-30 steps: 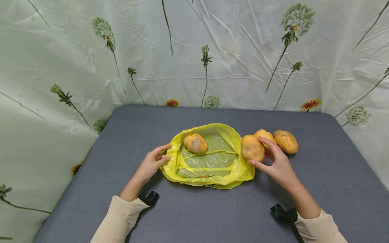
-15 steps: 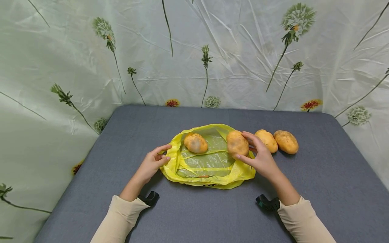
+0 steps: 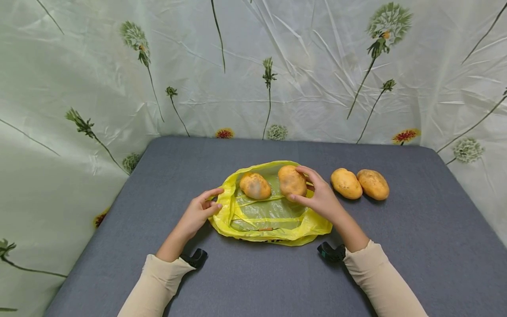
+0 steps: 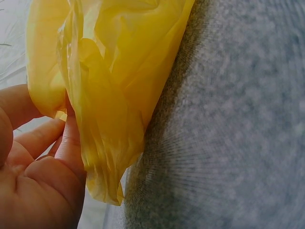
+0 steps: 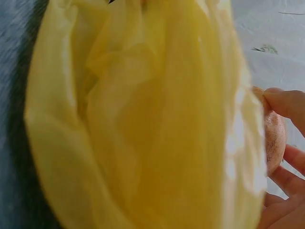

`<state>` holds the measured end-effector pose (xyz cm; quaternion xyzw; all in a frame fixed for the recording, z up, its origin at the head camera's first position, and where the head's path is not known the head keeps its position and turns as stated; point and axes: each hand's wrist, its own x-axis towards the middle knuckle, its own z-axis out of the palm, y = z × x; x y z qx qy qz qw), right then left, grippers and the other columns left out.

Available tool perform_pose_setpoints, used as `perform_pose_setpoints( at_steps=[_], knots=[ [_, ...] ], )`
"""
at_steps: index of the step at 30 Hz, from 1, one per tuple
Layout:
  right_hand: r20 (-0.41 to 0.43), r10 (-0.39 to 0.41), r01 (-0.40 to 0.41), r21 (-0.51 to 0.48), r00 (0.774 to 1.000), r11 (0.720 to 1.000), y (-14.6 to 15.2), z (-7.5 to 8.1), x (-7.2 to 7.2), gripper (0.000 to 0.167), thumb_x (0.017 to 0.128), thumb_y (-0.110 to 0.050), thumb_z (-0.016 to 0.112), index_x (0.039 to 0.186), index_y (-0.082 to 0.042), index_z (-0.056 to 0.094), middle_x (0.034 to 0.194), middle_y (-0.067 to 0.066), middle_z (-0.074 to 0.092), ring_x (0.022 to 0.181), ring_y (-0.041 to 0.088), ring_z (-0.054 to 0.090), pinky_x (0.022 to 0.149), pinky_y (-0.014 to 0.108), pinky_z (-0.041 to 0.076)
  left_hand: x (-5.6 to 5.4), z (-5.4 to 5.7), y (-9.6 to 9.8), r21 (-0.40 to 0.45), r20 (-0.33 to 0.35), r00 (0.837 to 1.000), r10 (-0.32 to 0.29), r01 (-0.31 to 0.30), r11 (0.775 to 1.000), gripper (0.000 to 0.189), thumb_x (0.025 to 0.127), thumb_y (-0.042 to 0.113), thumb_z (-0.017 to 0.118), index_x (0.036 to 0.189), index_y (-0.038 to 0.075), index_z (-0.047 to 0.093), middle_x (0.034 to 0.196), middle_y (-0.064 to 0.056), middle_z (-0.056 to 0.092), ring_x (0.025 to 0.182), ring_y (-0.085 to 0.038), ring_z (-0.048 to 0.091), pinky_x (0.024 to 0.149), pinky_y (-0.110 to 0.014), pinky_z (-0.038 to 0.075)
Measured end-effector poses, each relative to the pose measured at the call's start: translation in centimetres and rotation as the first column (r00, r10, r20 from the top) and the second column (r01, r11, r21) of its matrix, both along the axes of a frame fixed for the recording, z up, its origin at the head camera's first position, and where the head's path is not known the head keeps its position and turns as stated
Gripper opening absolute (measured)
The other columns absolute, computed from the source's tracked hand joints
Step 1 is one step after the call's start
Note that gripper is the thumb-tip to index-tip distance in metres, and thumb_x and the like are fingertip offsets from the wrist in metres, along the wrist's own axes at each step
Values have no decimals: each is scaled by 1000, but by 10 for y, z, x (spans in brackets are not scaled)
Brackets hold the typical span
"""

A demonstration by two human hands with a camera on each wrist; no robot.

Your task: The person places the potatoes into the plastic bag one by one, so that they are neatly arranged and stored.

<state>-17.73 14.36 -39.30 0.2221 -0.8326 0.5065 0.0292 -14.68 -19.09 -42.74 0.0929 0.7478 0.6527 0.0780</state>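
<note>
A yellow plastic bag (image 3: 313, 222) lies with its mouth spread wide, and one potato (image 3: 255, 186) rests inside on the left. My left hand (image 3: 200, 213) holds the bag's left rim; in the left wrist view, fingers (image 4: 40, 136) meet the bunched plastic. My right hand (image 3: 318, 193) grips a second potato (image 3: 292, 181) between thumb and fingers over the right part of the bag's opening. In the right wrist view, the bag's side (image 5: 143, 124) covers much of that held potato (image 5: 275, 140).
Two more potatoes, a paler one (image 3: 346, 183) and a browner one (image 3: 373, 185), lie side by side on the grey table (image 3: 261, 281), right of the bag. A white curtain with a flower print (image 3: 237, 97) hangs behind the table and along its left side.
My right hand has carried its potato leftward from the bag's right rim to over the opening, uncovering the two potatoes on the table. My left hand stays at the left rim.
</note>
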Motion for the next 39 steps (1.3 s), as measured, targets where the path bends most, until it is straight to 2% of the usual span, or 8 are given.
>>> perform_pose_setpoints(
  at_steps=[6,12,18,24,25,32,35,39],
  knots=[
    [10,25,-25,9,1000,1000,-10,-6,-11,70,74,-14,75,133,-7,38,134,12,35,118,29,38,90,45,38,-1,0,0,7,-6,1000,-1,1,1000,46,86,-1,57,129,-6,41,95,-21,49,70,-10,50,55,-21,42],
    [72,34,-34,-8,997,999,-18,-13,-21,71,73,-9,74,132,-3,36,131,15,37,116,30,39,90,44,37,0,2,0,-1,11,1000,4,-4,1000,45,86,-3,56,129,-6,41,93,-19,49,71,-10,50,56,-21,43],
    [120,42,-35,-58,992,998,-24,-19,-28,70,73,-5,73,132,2,35,130,20,37,117,32,38,93,45,34,6,17,4,-10,9,1000,2,-2,1000,43,86,-8,53,127,-11,40,91,-20,49,70,-10,50,56,-20,42],
    [151,43,-36,-50,988,998,-31,0,-17,66,76,2,68,131,9,32,129,26,35,116,39,37,91,50,34,10,25,7,-13,5,1000,-2,2,1000,43,86,-7,53,126,-12,40,81,-9,50,69,-9,49,56,-20,41],
    [148,41,-36,-37,988,999,-32,3,-15,65,77,2,68,131,10,31,129,27,35,115,39,37,91,49,35,9,24,7,-11,5,1000,-3,3,1000,43,86,-7,53,126,-12,40,80,-9,50,69,-9,49,56,-20,41],
    [148,29,-24,-37,989,999,-26,-31,-33,66,77,-5,71,132,0,34,130,18,36,116,33,39,92,45,36,0,2,0,-8,12,1000,3,-3,1000,45,86,-5,54,128,-8,40,80,-8,50,69,-10,49,55,-20,41],
    [131,36,-31,-42,991,999,-25,-31,-32,66,77,-4,70,132,2,34,131,20,36,119,33,37,94,45,34,0,0,0,-5,13,1000,3,-3,1000,45,86,-4,55,129,-7,41,81,-7,50,69,-10,49,55,-20,41],
    [121,28,-23,-41,992,999,-24,-29,-30,66,78,-4,69,132,3,34,131,19,37,120,32,36,95,44,33,1,3,1,-2,19,1000,0,0,1000,45,86,-5,54,129,-8,40,81,-8,51,69,-10,49,55,-20,41]
  ],
)
